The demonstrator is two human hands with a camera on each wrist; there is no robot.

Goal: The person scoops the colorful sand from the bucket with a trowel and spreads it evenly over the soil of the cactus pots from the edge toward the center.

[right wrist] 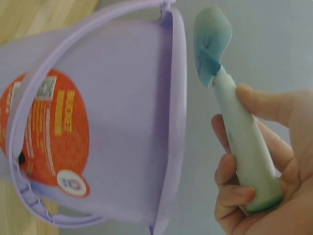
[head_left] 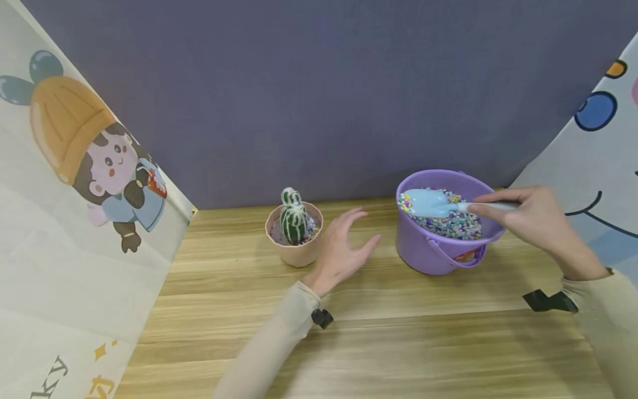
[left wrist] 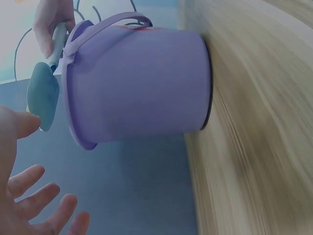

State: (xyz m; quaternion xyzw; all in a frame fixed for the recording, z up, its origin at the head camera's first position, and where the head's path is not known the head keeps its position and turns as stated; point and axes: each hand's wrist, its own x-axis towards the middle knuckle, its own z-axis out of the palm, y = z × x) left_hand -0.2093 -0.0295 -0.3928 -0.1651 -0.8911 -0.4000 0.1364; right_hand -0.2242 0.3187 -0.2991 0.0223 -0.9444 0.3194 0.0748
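My right hand (head_left: 530, 216) grips the pale handle of a light-blue toy shovel (head_left: 426, 203), fingers wrapped round it in the right wrist view. Both wrist views show the shovel's blade (left wrist: 43, 93) raised just above the rim of a purple bucket (head_left: 431, 257). Small multicoloured beads (head_left: 456, 227) lie inside that bucket, with some colour at the blade's tip. Between bucket and flowerpot, my left hand (head_left: 344, 249) has its fingers spread and holds nothing. Close to its left stands the peach flowerpot (head_left: 297, 255), containing a green-and-white cactus (head_left: 293, 223) and a few beads at one side.
The wooden table (head_left: 399, 354) ends at a dark grey-blue back panel (head_left: 324, 100). Printed white panels stand left (head_left: 55, 266) and right. The bucket's handle (right wrist: 29, 98) hangs down its front over an orange label (right wrist: 58, 132).
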